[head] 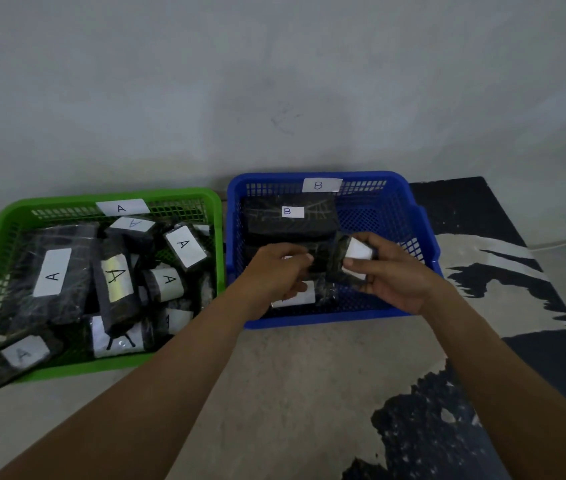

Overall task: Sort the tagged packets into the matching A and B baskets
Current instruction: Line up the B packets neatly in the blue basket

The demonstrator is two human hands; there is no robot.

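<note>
Nearby, green basket (67, 203), patterned rug (516, 306), gripped packet (357, 252)

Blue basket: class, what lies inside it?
A black packet tagged B at the back. The right hand grips a small packet. The left hand covers other packets, hiding their letters.

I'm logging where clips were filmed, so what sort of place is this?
Probably a bare indoor room used as a makeshift sorting spot, likely at floor level: the green basket and blue basket sit on a patterned mat against a plain grey wall.
</note>
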